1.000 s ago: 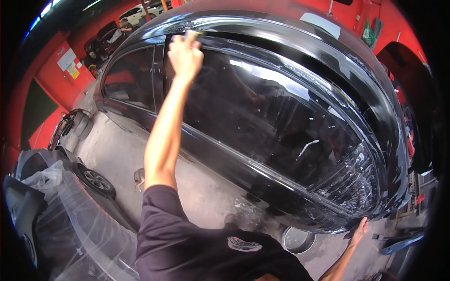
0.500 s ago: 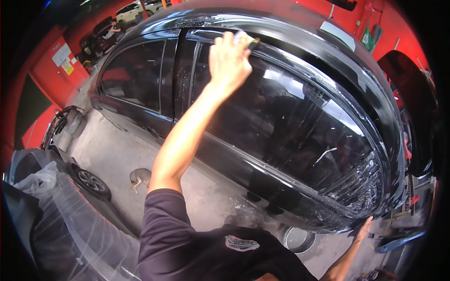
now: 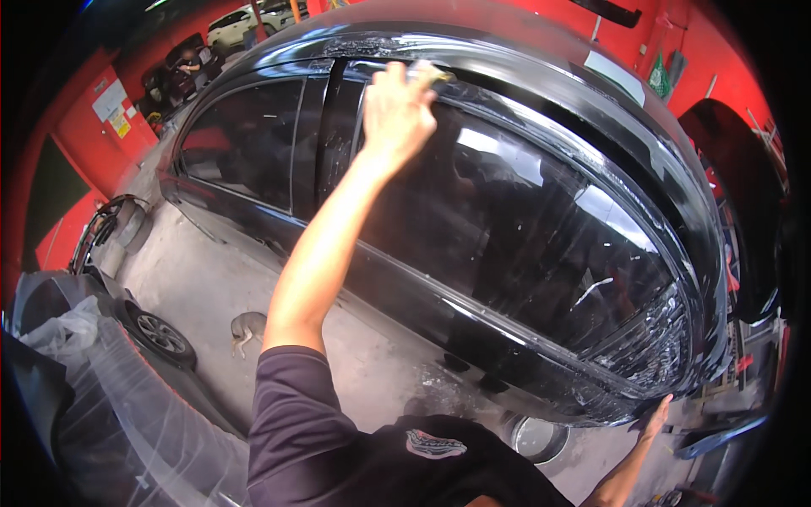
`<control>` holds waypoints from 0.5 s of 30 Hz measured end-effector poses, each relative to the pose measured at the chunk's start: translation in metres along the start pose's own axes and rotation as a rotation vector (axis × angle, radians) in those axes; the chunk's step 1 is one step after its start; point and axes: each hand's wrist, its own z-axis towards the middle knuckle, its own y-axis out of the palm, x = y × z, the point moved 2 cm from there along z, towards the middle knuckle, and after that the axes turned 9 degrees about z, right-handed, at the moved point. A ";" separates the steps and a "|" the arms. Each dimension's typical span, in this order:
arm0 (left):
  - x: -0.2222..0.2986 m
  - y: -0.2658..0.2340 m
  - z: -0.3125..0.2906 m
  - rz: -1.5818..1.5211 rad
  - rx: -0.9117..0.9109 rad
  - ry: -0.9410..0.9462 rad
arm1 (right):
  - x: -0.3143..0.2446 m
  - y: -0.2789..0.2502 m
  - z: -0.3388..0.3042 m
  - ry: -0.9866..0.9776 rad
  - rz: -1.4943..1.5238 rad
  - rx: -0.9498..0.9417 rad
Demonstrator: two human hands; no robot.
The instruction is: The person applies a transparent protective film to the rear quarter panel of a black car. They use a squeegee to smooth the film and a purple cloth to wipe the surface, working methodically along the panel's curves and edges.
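My left hand [image 3: 397, 114] is closed around a small pale yellow sponge [image 3: 437, 76], partly hidden by my fingers. It presses at the top of the door frame, just under the roof edge of a black car [image 3: 541, 84]. Whitish, wet-looking streaks lie on the roof edge, the frame and the lower right part of the dark side window [image 3: 498, 220]. At the lower right, my right hand [image 3: 655, 416] has its fingers stretched out beside the car's edge. Whether it touches the car is hard to tell, and nothing shows in it.
A round bucket [image 3: 541, 439] stands on the floor below the car. A dog [image 3: 247, 328] lies on the concrete. At left is another vehicle under clear plastic sheeting [image 3: 127, 406], its wheel [image 3: 162, 335] showing. A person [image 3: 190, 63] is far back by the red wall [image 3: 101, 144].
My left hand has slid a little to the left along the top of the door frame with the sponge. My right hand has hardly moved.
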 end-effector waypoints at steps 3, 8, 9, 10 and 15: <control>-0.117 0.028 0.000 0.103 -0.040 -0.312 | -0.012 -0.031 0.021 -0.152 -0.148 0.112; -0.055 -0.013 0.002 0.178 -0.066 -0.168 | -0.009 0.050 -0.008 -0.050 -0.024 -0.065; -0.022 -0.010 -0.008 0.033 0.006 -0.078 | -0.005 0.040 -0.015 -0.049 -0.007 -0.025; -0.034 -0.005 -0.019 -0.017 0.039 -0.060 | -0.014 0.035 -0.008 -0.056 -0.022 -0.020; -0.121 0.009 0.010 0.117 -0.080 -0.298 | -0.015 0.013 0.001 -0.028 -0.080 -0.004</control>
